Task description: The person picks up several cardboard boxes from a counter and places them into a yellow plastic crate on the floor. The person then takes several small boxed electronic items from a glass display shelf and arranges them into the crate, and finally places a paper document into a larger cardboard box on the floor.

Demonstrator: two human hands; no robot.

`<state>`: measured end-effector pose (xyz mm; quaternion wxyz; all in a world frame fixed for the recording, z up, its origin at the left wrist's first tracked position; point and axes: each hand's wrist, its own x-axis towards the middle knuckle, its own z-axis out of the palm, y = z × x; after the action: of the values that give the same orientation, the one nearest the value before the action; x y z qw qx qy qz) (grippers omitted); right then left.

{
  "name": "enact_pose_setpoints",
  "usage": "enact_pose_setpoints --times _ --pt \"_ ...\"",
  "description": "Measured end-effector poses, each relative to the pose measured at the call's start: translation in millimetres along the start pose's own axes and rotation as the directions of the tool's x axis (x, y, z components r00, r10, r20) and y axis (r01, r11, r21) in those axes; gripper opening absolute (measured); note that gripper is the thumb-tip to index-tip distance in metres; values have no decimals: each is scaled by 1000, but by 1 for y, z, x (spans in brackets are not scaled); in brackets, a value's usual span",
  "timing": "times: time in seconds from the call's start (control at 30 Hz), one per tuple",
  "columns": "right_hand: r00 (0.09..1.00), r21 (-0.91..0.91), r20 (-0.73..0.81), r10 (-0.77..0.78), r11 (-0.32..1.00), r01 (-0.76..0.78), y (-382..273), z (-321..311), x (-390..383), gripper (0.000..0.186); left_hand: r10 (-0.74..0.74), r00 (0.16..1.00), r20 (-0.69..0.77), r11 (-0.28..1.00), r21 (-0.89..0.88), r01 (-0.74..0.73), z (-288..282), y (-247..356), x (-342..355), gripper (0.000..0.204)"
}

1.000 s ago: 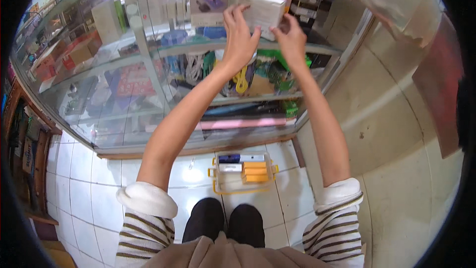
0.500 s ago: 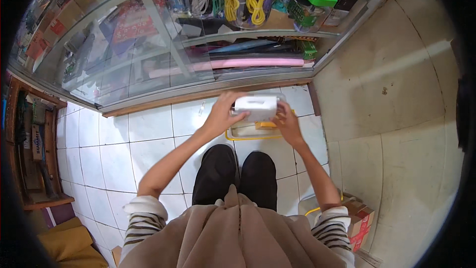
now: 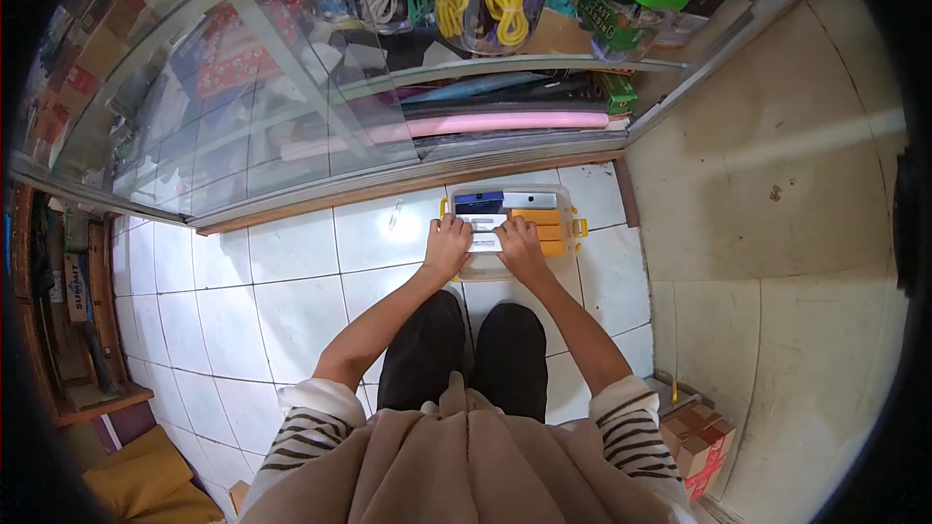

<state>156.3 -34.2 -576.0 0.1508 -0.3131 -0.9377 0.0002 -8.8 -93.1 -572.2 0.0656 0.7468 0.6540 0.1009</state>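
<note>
White box [image 3: 482, 242] lowered into bin [image 3: 484, 266], hands [image 3: 449, 247] [image 3: 522, 249] gripping it, lettered carton [image 3: 76, 287] left

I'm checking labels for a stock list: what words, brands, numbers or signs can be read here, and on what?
I won't copy the wording, but this is where it stands:
Carton, far left: large dark lettering, readable.
Green-lidded jar: pale lettering, partly readable.
Brown box, lower right: marks on its red tape, too small to read.
White boxes between the hands: grey marks, too small to read.

White tiled floor [image 3: 291, 315]; glass cabinet [image 3: 417, 177]; beige wall [image 3: 786, 223].
</note>
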Motion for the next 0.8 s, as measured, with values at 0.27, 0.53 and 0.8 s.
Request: enact_pose_setpoints --times 0.27,0.53,0.8 --pt "997 -141 50 59 989 -52 -4 37 13 7 -106 994 8 943 317 98 31 -3 22 15" --pt "984 -240 159 83 970 -43 -1 58 9 11 -48 997 65 921 389 19 45 -4 25 12" --pt "991 -164 136 15 986 8 3 23 4 12 20 997 79 945 325 -45 22 -5 9 14"
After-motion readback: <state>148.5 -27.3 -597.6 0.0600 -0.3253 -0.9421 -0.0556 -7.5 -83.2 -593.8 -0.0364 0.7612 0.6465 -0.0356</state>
